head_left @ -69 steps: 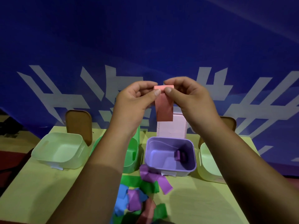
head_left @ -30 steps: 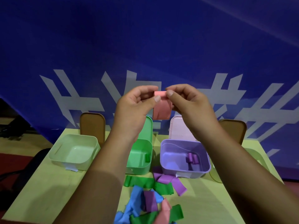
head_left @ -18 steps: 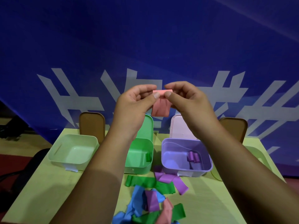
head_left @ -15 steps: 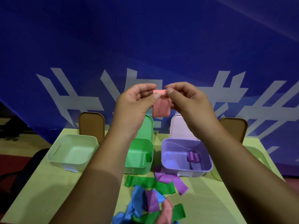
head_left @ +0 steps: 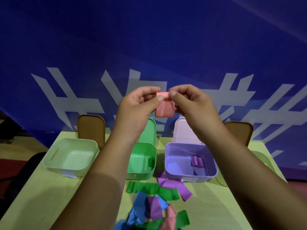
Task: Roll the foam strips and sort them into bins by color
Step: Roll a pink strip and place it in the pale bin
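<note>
My left hand (head_left: pixel 138 105) and my right hand (head_left: pixel 191 103) both pinch the rolled top of a pink foam strip (head_left: pixel 164 109), held high above the table; a short tail hangs below the fingers. On the table stand a pale green bin (head_left: pixel 49 161), a green bin (head_left: pixel 153 159) holding a green roll, and a purple bin (head_left: pixel 169 163) with purple rolls (head_left: pixel 197 161) inside. A fourth pale bin (head_left: pixel 264 156) at the right is mostly hidden by my right forearm. Loose green, purple, blue and pink strips (head_left: pixel 156 201) lie in a pile in front of the bins.
Brown lids (head_left: pixel 91 128) stand upright behind the outer bins; a green lid and a pink lid (head_left: pixel 182 130) lean behind the middle ones. A blue banner (head_left: pixel 149 47) with white marks fills the background. The yellow-green table (head_left: pixel 41 196) ends near the frame's bottom.
The hanging tail of the pink strip has grown shorter as both hands rolled it up from the top. The camera view shifted slightly; the hands stayed at about the same height.
</note>
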{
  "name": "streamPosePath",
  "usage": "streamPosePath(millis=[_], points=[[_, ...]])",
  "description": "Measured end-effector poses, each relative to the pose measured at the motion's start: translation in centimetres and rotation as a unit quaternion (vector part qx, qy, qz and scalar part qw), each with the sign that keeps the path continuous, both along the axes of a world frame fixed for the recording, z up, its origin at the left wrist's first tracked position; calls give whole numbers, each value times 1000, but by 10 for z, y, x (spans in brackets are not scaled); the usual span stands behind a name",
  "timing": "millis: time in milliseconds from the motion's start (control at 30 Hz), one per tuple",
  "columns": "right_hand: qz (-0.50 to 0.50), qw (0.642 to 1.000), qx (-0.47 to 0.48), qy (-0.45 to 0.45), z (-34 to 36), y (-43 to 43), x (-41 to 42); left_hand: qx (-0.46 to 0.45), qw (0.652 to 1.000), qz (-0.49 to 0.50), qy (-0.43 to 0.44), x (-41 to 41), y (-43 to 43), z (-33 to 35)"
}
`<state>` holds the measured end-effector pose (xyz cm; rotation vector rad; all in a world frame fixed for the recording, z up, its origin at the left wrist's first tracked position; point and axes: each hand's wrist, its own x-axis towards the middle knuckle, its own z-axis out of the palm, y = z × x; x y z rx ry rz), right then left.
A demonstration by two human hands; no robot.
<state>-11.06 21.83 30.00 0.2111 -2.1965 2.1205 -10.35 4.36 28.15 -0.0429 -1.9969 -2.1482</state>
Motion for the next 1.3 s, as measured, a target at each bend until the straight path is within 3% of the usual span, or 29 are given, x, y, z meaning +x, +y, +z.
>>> streamPosePath(millis=[767,1067,1300], points=[[-13,1000,13,8,-9,-8,-9,61,998,-12,-32,-3,-3,-3],[8,999,-43,-22,-10,-10,-5,50,999,0,-14,0,-3,0],[-5,1000,-11,9,-4,-9,2,85,996,-21,-30,5,1,1]])
